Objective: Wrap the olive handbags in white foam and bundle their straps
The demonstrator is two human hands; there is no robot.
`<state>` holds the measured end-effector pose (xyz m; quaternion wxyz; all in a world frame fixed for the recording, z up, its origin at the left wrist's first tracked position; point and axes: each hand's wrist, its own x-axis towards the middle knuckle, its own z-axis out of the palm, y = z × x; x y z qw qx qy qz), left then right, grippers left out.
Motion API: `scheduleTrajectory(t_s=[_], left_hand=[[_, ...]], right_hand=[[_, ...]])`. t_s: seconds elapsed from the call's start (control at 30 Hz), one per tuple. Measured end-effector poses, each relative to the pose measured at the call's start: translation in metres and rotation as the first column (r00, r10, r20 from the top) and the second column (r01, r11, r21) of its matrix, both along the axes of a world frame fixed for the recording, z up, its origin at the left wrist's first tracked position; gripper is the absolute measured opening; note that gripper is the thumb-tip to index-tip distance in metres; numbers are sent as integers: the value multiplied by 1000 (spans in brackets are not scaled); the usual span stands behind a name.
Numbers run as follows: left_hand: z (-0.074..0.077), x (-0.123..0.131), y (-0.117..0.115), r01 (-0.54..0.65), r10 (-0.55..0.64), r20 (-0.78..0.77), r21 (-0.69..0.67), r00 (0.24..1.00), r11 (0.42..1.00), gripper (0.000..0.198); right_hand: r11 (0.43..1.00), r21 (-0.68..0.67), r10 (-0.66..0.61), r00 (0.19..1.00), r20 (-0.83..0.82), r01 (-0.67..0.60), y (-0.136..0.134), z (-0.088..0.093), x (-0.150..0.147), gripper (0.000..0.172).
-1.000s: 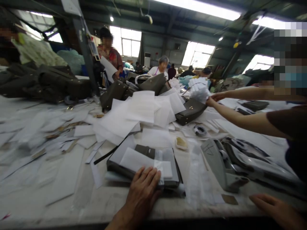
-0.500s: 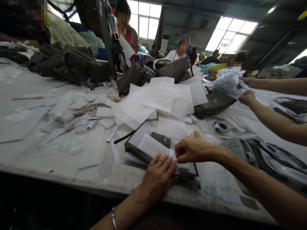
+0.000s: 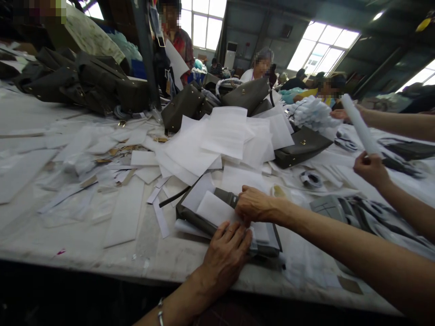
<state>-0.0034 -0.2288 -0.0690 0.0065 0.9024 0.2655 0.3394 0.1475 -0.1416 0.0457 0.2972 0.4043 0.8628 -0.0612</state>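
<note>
A flat grey-green bag [image 3: 200,218] lies on the white table [image 3: 74,235] in front of me, partly covered by a white paper sheet [image 3: 214,209]. My left hand [image 3: 227,254] rests palm down on the bag's near edge, fingers spread flat. My right hand [image 3: 253,204] sits just beyond it on the bag, fingers curled and pinched at the white sheet near the bag's dark strap tab [image 3: 227,196].
White sheets [image 3: 220,136] are heaped mid-table, with dark bags [image 3: 299,146] behind and a pile of bags [image 3: 84,83] at far left. A co-worker's hand [image 3: 370,167] at right holds a rolled white tube [image 3: 359,124]. Grey bag parts [image 3: 340,208] lie right. Other people stand beyond.
My right hand came in from the lower right, onto the bag, and closed at the paper. The view has tilted down. The co-worker has lifted a rolled white tube.
</note>
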Motion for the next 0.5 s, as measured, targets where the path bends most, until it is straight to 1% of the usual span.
scheduleTrajectory(t_s=[0.07, 0.1, 0.13, 0.2, 0.27, 0.33, 0.4, 0.5], left_hand=[[0, 0, 0, 3, -3, -6, -1, 1000, 1000, 36], [0, -1, -1, 5, -5, -9, -1, 1000, 1000, 36], [0, -1, -1, 6, -6, -10, 0, 1000, 1000, 36], [0, -2, -1, 3, -3, -13, 4, 1000, 1000, 35], [-1, -2, -1, -3, 3, -16, 11, 1000, 1000, 35], [-1, -2, -1, -4, 4, -21, 20, 1000, 1000, 35], [-1, -2, -1, 0, 0, -17, 32, 1000, 999, 35], [0, -1, 0, -2, 1, 4, 37, 1000, 999, 33]], right_hand=[[992, 113, 63, 997, -35, -59, 2, -3, 10, 20], [982, 181, 70, 996, -57, -58, 4, -5, 16, 22], [970, 243, 51, 995, -85, -29, 5, -6, 23, 23], [938, 336, -37, 988, -149, 86, 6, -6, 36, 24], [884, 418, -127, 969, -211, 207, 1, -3, 47, 28], [824, 484, -189, 949, -252, 293, -9, -1, 55, 29], [781, 479, -238, 900, -365, 401, -23, -1, 58, 24], [779, 329, -316, 788, -528, 533, -38, -10, 55, 15]])
